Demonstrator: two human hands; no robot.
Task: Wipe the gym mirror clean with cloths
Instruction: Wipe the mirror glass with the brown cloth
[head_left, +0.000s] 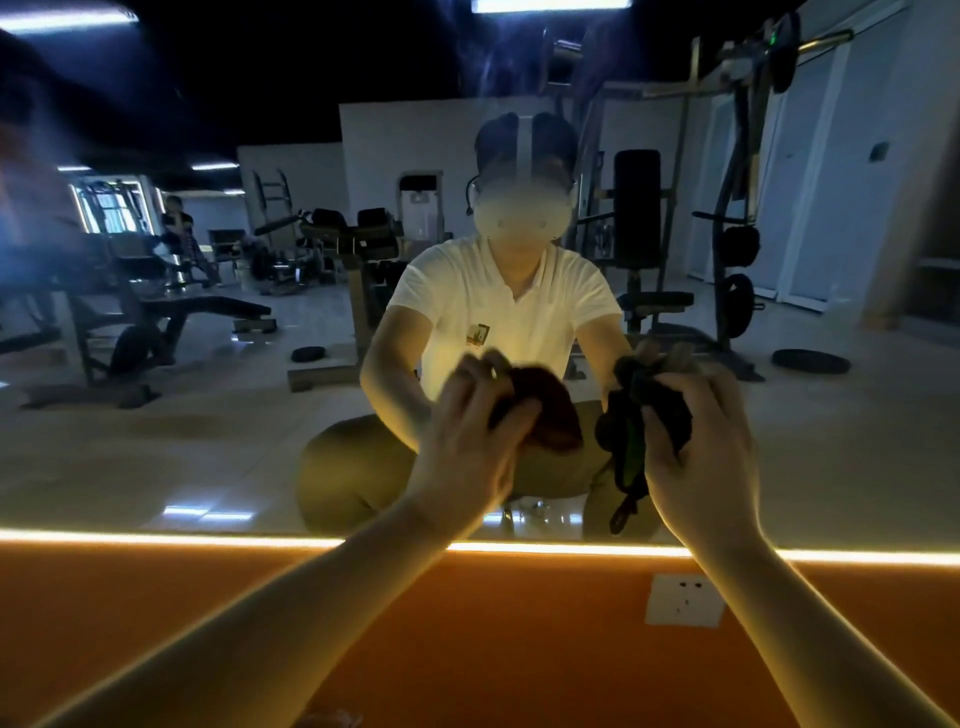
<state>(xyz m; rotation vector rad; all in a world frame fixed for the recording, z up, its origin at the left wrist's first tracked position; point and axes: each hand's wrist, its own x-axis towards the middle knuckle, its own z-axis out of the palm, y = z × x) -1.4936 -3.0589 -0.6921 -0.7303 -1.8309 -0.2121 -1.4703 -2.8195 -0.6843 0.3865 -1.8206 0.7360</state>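
Head view, and both forearms reach straight out and slightly up toward the mirror (208, 415), bare from the elbow, wrists about level. The left hand (467, 431) is turned back-of-hand to the camera, fingers curled and bunched round a reddish-brown cloth (550, 415). That cloth looks soft and crumpled, and it bulges out to the right of the knuckles. The right hand (698, 452) sits just beside it, thumb tucked across the front and fingers wrapped over a dark cloth (654, 410). This one is a wadded, near-black bundle with a green strip showing and a loose end dangling below the palm. Both cloths sit low on the glass near its bottom edge, with the hands' reflections showing right above them. Whether the fabric is actually pressed onto the surface cannot be told. The glass is smooth, with faint hazy streaks up top, and it reflects a crouching person in a white shirt and the dark frames of gym machines (639, 218). Below the mirror runs a glowing warm light strip (156, 538), then a flat matte orange wall (467, 649) with a square white socket (684, 600).
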